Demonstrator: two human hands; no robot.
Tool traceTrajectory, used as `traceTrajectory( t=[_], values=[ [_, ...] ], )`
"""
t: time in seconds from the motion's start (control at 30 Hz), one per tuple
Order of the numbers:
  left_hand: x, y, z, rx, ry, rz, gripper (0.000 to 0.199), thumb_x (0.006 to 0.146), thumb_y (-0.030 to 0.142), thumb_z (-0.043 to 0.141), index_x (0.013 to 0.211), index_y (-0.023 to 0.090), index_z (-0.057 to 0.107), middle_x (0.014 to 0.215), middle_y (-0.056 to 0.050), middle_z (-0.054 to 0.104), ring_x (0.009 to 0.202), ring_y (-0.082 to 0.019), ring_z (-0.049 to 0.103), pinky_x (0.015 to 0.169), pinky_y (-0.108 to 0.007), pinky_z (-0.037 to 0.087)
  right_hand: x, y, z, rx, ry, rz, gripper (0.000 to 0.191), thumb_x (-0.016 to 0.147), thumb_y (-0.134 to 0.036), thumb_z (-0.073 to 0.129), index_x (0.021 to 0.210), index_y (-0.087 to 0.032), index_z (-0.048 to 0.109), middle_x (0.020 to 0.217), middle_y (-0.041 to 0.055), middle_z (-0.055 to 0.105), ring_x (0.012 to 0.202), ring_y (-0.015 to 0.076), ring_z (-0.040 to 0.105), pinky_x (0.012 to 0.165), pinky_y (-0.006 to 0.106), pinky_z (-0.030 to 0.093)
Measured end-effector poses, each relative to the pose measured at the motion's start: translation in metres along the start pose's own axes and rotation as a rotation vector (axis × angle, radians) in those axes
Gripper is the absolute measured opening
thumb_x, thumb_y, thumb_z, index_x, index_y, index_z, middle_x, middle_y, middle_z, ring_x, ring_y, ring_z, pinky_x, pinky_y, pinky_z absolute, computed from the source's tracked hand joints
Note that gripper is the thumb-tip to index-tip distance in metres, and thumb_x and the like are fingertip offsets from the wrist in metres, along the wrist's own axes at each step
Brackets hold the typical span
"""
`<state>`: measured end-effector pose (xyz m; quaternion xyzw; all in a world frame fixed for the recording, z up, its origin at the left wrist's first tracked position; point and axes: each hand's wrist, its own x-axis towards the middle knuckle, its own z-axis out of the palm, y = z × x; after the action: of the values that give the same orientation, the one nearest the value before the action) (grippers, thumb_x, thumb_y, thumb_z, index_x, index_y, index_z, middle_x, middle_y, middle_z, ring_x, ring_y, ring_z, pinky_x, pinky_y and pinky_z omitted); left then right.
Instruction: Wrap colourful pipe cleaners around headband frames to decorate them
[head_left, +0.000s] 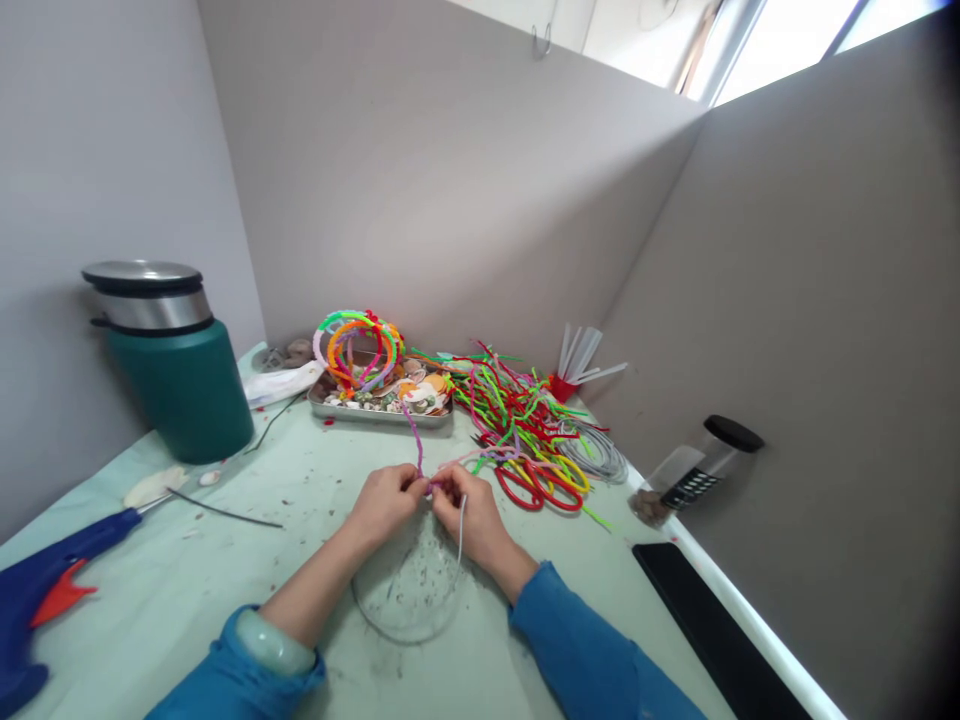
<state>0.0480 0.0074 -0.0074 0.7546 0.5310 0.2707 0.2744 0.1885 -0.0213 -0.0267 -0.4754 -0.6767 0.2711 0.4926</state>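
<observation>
Over the middle of the table, my left hand [388, 505] and my right hand [469, 510] meet with their fingers pinched closely together. Between them is a purple pipe cleaner [416, 440], one end of which sticks up above my left fingertips. A thin grey wire [409, 640] curves in a loop below both hands, its right side rising to my right hand. Where the pipe cleaner and the wire meet, my fingers hide the detail. A pale pink strand also shows just above my right hand.
Behind my hands stands a metal tray [382, 415] of shells with colourful hoops [360, 350]. To the right lie a heap of pipe cleaners [510, 400], red scissors [532, 487] and a grey wire coil [596, 450]. A green bottle [176, 390] and blue glue gun [60, 570] are left.
</observation>
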Motion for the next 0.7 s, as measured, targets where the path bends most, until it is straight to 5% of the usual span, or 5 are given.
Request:
traceTrajectory(
  t=[0.7],
  values=[
    [-0.0091, 0.0043, 0.0028, 0.012, 0.056, 0.059, 0.016, 0.082, 0.027, 0.039, 0.070, 0.020, 0.047, 0.063, -0.001, 0.057, 0.060, -0.015, 0.052, 0.056, -0.023, 0.030, -0.0010, -0.0030, -0.0058, -0.116, -0.036, -0.066, 0.007, 0.077, -0.020, 0.048, 0.077, -0.019, 0.055, 0.066, -0.0003, 0.055, 0.060, 0.0127, 0.049, 0.057, 0.023, 0.037]
  ],
)
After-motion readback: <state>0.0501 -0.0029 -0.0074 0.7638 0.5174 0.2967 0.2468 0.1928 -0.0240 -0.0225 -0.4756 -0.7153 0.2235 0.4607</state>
